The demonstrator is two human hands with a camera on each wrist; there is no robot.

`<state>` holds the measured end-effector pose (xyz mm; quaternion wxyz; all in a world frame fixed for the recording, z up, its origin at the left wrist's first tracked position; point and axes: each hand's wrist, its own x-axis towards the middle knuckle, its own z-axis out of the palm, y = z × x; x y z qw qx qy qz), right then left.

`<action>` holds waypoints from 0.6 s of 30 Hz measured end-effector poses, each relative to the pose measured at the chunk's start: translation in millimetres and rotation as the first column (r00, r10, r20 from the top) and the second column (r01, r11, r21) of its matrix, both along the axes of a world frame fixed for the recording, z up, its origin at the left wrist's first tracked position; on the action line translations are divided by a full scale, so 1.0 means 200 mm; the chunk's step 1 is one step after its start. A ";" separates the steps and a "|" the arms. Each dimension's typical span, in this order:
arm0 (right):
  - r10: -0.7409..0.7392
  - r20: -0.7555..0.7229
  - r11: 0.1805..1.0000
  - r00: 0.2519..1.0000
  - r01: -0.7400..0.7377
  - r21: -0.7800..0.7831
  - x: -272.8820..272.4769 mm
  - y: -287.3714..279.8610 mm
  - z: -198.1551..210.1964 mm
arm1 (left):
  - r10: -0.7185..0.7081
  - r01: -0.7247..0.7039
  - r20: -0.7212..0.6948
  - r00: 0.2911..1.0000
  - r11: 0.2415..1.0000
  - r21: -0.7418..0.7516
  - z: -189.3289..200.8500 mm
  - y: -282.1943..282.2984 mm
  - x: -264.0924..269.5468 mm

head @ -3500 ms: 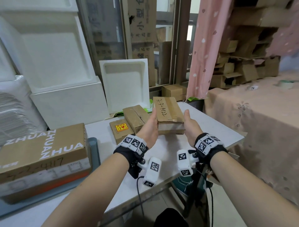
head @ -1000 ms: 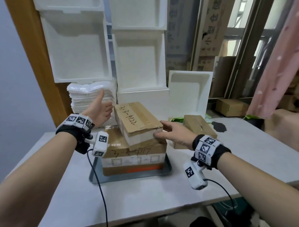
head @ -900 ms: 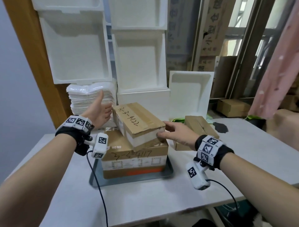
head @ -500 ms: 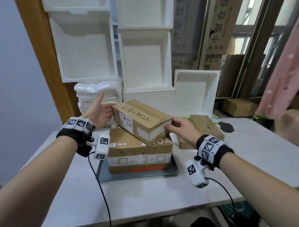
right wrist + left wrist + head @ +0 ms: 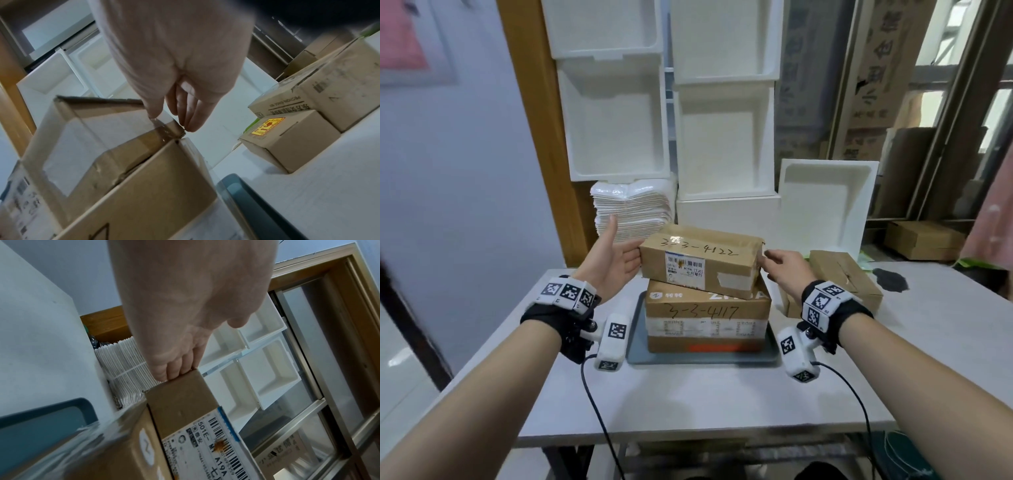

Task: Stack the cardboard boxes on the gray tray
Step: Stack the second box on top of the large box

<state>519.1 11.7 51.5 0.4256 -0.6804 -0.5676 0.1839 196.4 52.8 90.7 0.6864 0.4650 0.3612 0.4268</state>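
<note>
A gray tray lies on the white table and holds a large cardboard box marked 3-3-417. A smaller box marked 3-3-4122 lies flat on top of it, roughly square with it. My left hand presses straight fingers against the top box's left end, thumb raised. My right hand touches the right end with its fingertips, at the upper far corner of the top box. Neither hand grips the box.
Two more cardboard boxes stand on the table right of the tray: a long one and a small one with a yellow label. White foam boxes and a pile of white sheets stand behind the stack.
The smaller box came from the right side of the table onto the large box. In the last second it turned from a diagonal lie to square, with both hands at its ends.
</note>
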 end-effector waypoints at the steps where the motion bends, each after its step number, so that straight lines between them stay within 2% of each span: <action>1: -0.002 -0.006 1.000 1.000 0.002 -0.010 0.00 -0.01 0.00 | 0.016 -0.016 0.008 1.000 1.000 0.002 0.00 -0.01 0.00; 3: -0.021 -0.059 1.000 0.998 0.021 -0.006 -0.01 -0.05 0.01 | 0.064 -0.064 0.021 0.998 0.998 0.019 0.00 -0.02 0.00; 7: -0.059 -0.269 0.998 0.961 0.057 -0.013 -0.11 -0.14 0.09 | 0.097 -0.097 0.023 0.995 0.995 0.032 0.04 -0.01 0.05; 12: 0.016 -0.493 0.994 0.870 -0.067 -0.086 -0.24 -0.20 0.19 | 0.090 -0.090 -0.089 0.992 0.996 0.004 0.05 0.00 0.12; 14: 0.038 -0.539 0.991 0.842 -0.099 -0.085 -0.27 -0.20 0.18 | 0.092 -0.092 -0.105 0.990 0.996 0.002 0.04 -0.01 0.13; 18: 0.053 -0.524 0.986 0.850 -0.126 -0.105 -0.29 -0.19 0.19 | 0.055 -0.056 -0.098 0.994 0.998 -0.006 0.05 -0.04 0.10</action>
